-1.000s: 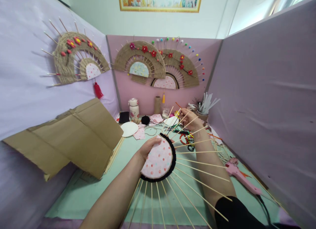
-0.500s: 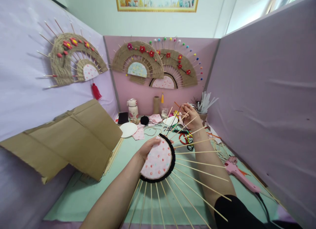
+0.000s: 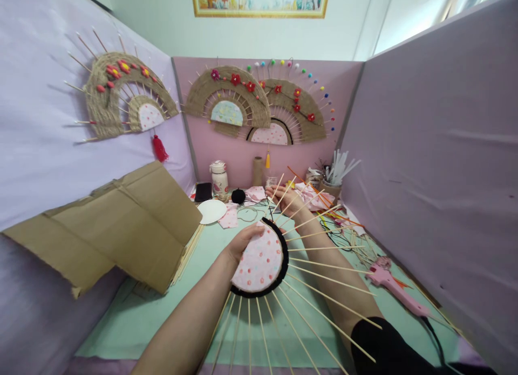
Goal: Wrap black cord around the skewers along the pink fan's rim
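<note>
My left hand (image 3: 243,243) grips the half-round fan piece (image 3: 259,261), thumb flat on its pink dotted cloth face and the other fingers mostly hidden behind. Black yarn is woven in a thick band (image 3: 284,264) round the curved edge. Thin bamboo sticks (image 3: 329,280) fan out from that band to the right and downward. Beyond the upper sticks, my right hand (image 3: 288,201) is partly covered by them. Its fingers are closed on the black yarn (image 3: 270,209), which runs up from the top end of the band.
A bent cardboard sheet (image 3: 117,224) leans at the left, beside a white oval (image 3: 212,211). A black yarn ball (image 3: 238,196) and a bottle (image 3: 219,178) stand at the back. On the right lies a pink glue gun (image 3: 399,291). Finished fans (image 3: 229,91) hang on the partition.
My right hand has moved left with the yarn, from right of the upper stick tips to behind them. The left hand keeps its grip on the fan piece.
</note>
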The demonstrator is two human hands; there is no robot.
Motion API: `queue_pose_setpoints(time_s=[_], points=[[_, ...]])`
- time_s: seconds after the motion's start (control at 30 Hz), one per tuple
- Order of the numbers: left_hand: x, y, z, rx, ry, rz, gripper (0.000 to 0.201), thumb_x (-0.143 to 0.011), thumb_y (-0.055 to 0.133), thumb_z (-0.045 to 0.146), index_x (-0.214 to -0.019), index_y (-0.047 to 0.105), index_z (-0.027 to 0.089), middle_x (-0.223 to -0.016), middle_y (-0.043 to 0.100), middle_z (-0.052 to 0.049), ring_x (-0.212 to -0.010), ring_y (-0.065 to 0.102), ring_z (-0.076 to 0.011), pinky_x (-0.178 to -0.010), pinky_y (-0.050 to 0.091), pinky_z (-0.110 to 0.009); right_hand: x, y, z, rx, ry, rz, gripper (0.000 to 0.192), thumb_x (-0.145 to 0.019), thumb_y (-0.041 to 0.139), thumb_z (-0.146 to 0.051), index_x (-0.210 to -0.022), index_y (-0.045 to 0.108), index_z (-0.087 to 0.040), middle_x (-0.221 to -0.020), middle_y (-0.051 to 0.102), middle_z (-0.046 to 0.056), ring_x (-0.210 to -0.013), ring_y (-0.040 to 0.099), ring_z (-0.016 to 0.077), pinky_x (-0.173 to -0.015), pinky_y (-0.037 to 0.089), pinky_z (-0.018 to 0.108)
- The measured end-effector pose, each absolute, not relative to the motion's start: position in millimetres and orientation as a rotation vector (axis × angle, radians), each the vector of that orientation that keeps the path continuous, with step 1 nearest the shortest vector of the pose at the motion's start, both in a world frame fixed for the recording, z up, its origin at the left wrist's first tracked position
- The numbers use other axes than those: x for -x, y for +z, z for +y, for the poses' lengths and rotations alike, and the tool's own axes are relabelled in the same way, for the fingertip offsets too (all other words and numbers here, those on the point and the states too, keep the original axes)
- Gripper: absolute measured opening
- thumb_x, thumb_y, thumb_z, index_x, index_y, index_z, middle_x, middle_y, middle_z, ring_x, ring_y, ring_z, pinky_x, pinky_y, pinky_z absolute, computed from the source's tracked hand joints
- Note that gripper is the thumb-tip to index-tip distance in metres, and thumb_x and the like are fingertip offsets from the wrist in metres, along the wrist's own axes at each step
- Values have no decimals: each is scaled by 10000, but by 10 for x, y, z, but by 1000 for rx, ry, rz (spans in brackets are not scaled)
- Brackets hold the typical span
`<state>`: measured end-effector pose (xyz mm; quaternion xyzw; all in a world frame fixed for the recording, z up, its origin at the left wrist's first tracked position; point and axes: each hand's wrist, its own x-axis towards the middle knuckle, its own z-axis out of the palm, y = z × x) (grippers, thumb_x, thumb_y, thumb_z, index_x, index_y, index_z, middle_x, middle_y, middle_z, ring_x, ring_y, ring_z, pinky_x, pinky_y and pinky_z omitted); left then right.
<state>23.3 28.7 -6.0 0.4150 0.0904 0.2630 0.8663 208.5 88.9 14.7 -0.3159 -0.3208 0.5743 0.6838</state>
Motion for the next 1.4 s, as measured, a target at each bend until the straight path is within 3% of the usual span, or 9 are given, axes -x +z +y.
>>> queue_pose_setpoints(time_s=[0.37,0.7,1.13,1.4], points=[[-256,-115,324,-818,603,252,274,-741,528,134,-1002,577,66,-922,685,-158,-916,635,-266,-911,413,-414,-1492,-220,920,759,1435,-801,217,-607,678,-7,-782,603,-111,-767,686,73,-750,666,153,-759,543,251],[-295,-92,306,-736,609,155,408,-780,517,176,-1185,489,141,-1029,659,-118,-995,605,-255,-939,393,-403,-1533,-196,931,763,1438,-841,222,-595,718,-31,-770,610,-113,-764,681,68,-728,668,151,-736,551,244],[-318,-89,292,-675,577,144,409,-822,503,281,-1211,499,154,-1067,646,-139,-972,614,-272,-928,388,-451,-1850,-48,932,835,1319,-769,171,-679,642,-62,-801,584,-167,-794,696,58,-701,656,156,-480,509,202],[-330,-155,333,-650,565,132,411,-845,466,308,-1220,488,141,-1071,643,-151,-999,602,-268,-941,376,-442,-2054,44,885,827,1293,-793,187,-661,632,-48,-809,590,-155,-760,688,49,-657,628,125,-559,509,210]])
